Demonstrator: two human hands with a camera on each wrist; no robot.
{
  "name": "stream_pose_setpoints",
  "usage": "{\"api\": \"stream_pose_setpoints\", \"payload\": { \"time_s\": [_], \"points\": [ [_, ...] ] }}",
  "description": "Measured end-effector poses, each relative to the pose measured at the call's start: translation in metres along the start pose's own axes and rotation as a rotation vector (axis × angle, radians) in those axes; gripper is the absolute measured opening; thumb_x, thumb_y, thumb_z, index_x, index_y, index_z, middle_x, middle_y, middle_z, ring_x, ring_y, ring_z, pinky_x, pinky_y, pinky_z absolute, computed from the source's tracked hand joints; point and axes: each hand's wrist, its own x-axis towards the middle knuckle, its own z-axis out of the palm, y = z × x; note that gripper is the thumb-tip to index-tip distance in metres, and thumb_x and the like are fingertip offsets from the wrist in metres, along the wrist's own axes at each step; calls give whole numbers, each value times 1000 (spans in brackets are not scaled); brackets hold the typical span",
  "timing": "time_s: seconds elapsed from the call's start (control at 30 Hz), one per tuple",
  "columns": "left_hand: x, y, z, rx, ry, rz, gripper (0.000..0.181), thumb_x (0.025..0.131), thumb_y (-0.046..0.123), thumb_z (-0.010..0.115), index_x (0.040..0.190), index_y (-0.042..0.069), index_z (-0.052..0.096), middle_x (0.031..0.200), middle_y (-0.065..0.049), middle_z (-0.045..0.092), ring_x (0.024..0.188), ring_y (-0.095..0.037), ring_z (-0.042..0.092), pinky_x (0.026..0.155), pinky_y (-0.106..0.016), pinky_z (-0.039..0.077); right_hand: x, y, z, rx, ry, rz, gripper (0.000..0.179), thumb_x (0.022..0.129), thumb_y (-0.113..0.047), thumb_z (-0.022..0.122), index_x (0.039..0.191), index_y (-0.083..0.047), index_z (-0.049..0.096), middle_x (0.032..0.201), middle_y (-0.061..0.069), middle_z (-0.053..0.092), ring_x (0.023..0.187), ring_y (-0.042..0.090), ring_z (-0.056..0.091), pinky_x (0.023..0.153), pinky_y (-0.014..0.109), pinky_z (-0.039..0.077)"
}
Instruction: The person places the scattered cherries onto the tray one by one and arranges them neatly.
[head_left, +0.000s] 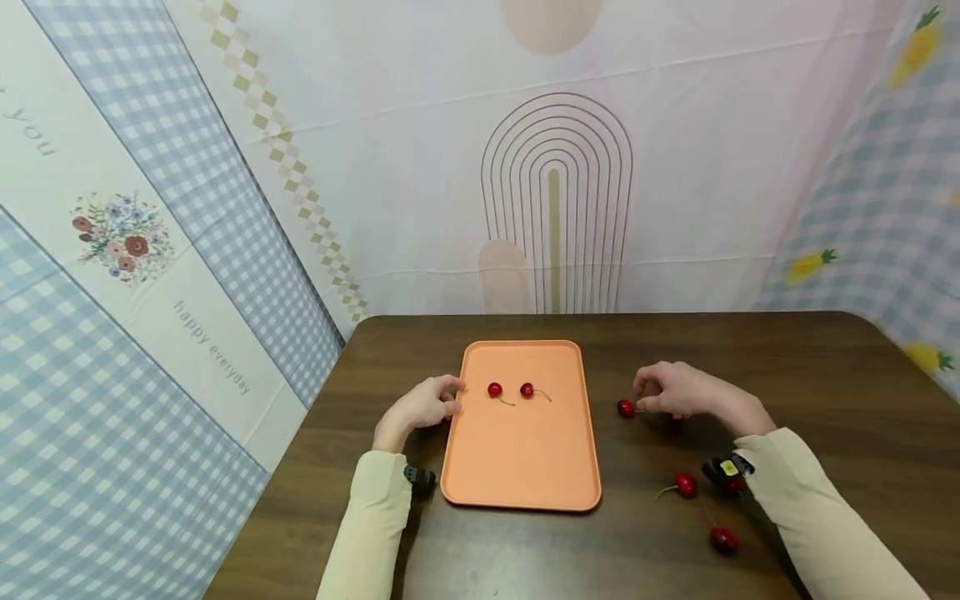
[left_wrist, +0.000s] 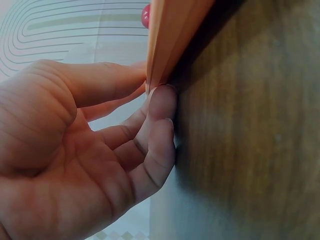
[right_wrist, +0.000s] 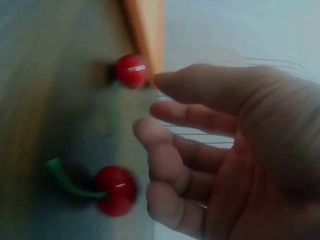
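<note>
An orange tray (head_left: 522, 450) lies on the table, carrying two red cherries, a left cherry (head_left: 495, 390) and a right cherry (head_left: 527, 390), both with stems. My left hand (head_left: 426, 403) pinches the tray's left rim; in the left wrist view the thumb lies along the edge and the curled fingers press its side. To the right of the tray, my right hand (head_left: 678, 388) hovers with loosely bent fingers and nothing held. Its fingertips are right by a cherry (head_left: 626, 408), seen also as the upper cherry (right_wrist: 131, 71) in the right wrist view. Another cherry (right_wrist: 116, 191) lies below the fingers there.
On the table's near right lie a cherry (head_left: 686, 485) with a green stem and a darker cherry (head_left: 723, 540). One more is partly hidden beneath the right wrist camera (head_left: 726, 471). A patterned cloth (head_left: 420, 208) hangs behind the brown table (head_left: 825, 375).
</note>
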Motion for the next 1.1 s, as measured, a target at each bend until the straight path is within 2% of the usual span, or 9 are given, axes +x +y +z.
{"api": "stream_pose_setpoints", "payload": {
  "time_s": [0.1,0.37,0.47,0.6,0.9,1.1],
  "points": [
    [1,1,1,-5,0,-2,35,95,9,61,131,9,58,86,-8,65,69,-16,54,62,-28,44,1,2,5,-33,-19,19,19,89,-18,69,104,-8,63,81,4,59,57,14,54,51,30,48],
    [0,-1,0,-15,8,2,35,95,9,61,130,8,58,85,-8,64,68,-16,54,61,-28,44,7,-4,15,-161,18,-18,9,87,-15,70,93,-11,64,75,2,56,63,14,51,57,29,42],
    [-1,-1,0,-23,9,-1,35,94,8,62,130,8,58,85,-7,64,68,-16,54,61,-28,44,7,-7,17,-166,7,0,6,88,-12,68,86,-13,62,71,1,54,60,14,50,55,28,41],
    [0,-2,0,-23,7,11,36,94,8,62,130,7,58,86,-8,64,68,-16,54,61,-28,43,7,-7,19,-167,1,11,11,87,-8,65,79,-13,59,69,0,54,59,14,50,55,28,41],
    [1,-2,0,-34,-5,-6,36,95,9,62,130,9,58,86,-8,63,68,-17,53,61,-28,43,13,-4,23,-197,-5,27,15,85,-7,63,72,-14,58,66,-1,51,59,13,49,55,27,39],
    [1,-2,0,-42,-13,-6,35,96,9,60,131,9,58,86,-8,64,69,-16,54,61,-28,44,13,-1,22,-176,18,-6,15,82,-7,62,71,-14,55,64,-2,49,56,12,47,54,27,38]
  ]
}}
